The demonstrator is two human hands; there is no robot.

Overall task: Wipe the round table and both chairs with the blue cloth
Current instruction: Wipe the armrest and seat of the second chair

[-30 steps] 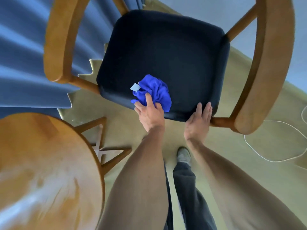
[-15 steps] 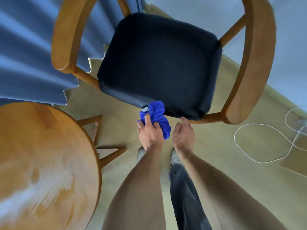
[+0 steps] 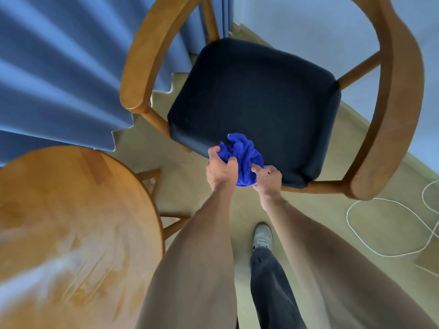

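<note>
The blue cloth (image 3: 243, 157) is bunched up at the front edge of the chair's dark seat (image 3: 256, 100). My left hand (image 3: 221, 170) grips its left side with curled fingers. My right hand (image 3: 268, 178) pinches its right lower side. The wooden chair has a curved arm and back rail (image 3: 392, 119) running round the seat. The round wooden table (image 3: 71, 229) fills the lower left, close to my left forearm. Only one chair is in view.
Blue curtains (image 3: 59, 74) hang at the upper left, behind the table and chair. A white cable (image 3: 380, 231) loops on the floor at the right. My shoe (image 3: 262, 235) stands on the floor below the chair's front edge.
The cloth has come off the seat edge into both hands; my right hand left the seat's front edge and now pinches the cloth. The view shifted, with the chair now further right.
</note>
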